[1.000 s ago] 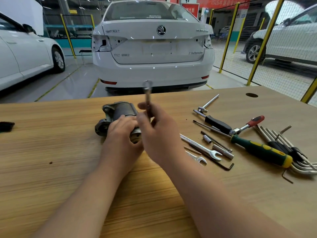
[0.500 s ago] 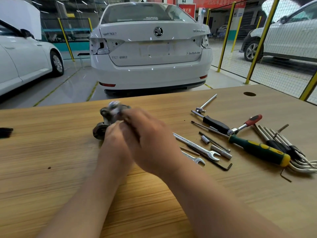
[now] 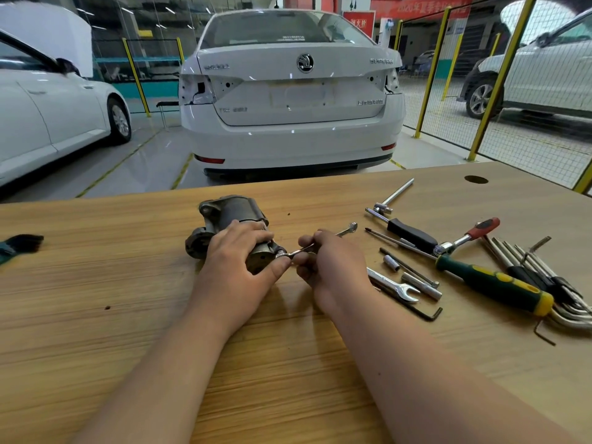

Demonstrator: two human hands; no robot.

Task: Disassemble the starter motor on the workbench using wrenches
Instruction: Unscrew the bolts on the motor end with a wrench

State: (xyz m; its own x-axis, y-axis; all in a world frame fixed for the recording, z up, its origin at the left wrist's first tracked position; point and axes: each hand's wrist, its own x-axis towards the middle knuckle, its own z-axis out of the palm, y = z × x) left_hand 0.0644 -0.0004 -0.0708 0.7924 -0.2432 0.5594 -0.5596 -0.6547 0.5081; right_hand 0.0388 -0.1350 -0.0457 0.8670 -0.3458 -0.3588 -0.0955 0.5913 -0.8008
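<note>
Looks like an early loosening step: working a fastener at the near end of the starter motor (image 3: 230, 219), lying on its side just above the centre of the frame on the wooden tabletop (image 3: 128, 315). Steadies the housing with the left hand (image 3: 237, 270), with fingers (image 3: 256, 233) curled over the top of the body and the thumb pressed near the end cap. Pinches a small combination wrench (image 3: 299, 250) in the right hand (image 3: 333, 267), with fingers (image 3: 307, 241) clamped on the shank, the near head set at a small nut or bolt on the motor's end and the far head poking out toward the upper right. Cannot tell from here how squarely the head sits on the fastener, nor how far loosened. Judging by the intact housing, barely begun. Calls next for a short swing of the wrench, a firm hold on the motor against rolling, and probably a reseat of the head after each stroke, given the little room above the tabletop. Leaves untouched, at the right of the frame, an open-end wrench (image 3: 394, 283), a red-handled ratchet (image 3: 467, 235), a green-and-yellow screwdriver (image 3: 493, 286) and a fan of hex keys (image 3: 544, 274), all apart from both hands.
</note>
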